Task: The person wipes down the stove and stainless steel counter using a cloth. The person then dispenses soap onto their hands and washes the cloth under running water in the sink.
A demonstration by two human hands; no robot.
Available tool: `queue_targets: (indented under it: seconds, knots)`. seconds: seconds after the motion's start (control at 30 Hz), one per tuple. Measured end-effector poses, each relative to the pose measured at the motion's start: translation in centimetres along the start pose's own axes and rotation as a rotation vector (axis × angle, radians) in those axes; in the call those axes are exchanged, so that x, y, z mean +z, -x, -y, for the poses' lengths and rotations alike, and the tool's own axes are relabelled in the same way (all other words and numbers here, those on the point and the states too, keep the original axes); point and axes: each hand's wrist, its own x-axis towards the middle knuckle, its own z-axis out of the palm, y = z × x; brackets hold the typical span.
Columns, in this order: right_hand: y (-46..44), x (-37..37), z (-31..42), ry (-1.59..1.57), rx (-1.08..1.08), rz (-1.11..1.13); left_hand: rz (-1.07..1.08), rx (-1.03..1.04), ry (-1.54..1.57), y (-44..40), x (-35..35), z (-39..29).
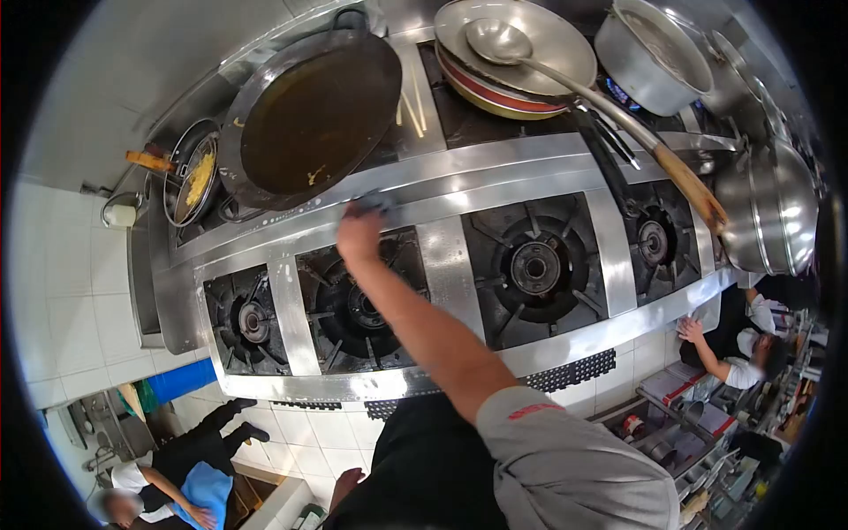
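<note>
One of my hands, my right hand (363,231), reaches over the steel stove top and presses a dark, blurred scrubber or cloth (378,205) on the steel ledge (459,190) between the front and back burners. Wet spots and suds show on the ledge to its left. Just behind it stands a large wok (309,124) with dark oil. My left hand (347,485) hangs low beside my dark apron, near the bottom of the view; its fingers are mostly hidden.
Front burners (536,268) have raised grates. Stacked pans (521,53) with a ladle, its long handle (693,190) jutting forward, and a pot (654,57) over a blue flame stand behind. A strainer (199,181) is left. Two other people are at the lower left and right.
</note>
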Motion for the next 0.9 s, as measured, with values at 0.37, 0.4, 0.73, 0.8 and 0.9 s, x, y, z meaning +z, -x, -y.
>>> queue_targets:
  seconds: [0.37, 0.4, 0.73, 0.8, 0.9]
  knots:
    - [-13.0, -34.8, 3.0, -0.339, 0.497, 0.066, -0.195, -0.588, 0.733, -6.1, -1.6, -10.2]
    - [-15.7, -38.5, 2.0, -0.048, 0.135, -0.073, -0.178, -0.58, 0.733, -6.0, -1.1, -10.3]
    - [-13.1, -29.8, -3.6, 1.087, -0.629, -0.205, -0.075, -0.356, 0.517, -2.3, 3.6, -5.7]
    - [-10.3, -23.4, -3.8, 1.031, -0.729, -0.01, -0.052, -0.221, 0.408, -2.6, 3.8, -3.7]
    - [-6.3, -17.1, -1.6, 0.874, -0.775, 0.3, -0.099, -0.199, 0.445, -2.8, 3.6, -3.2]
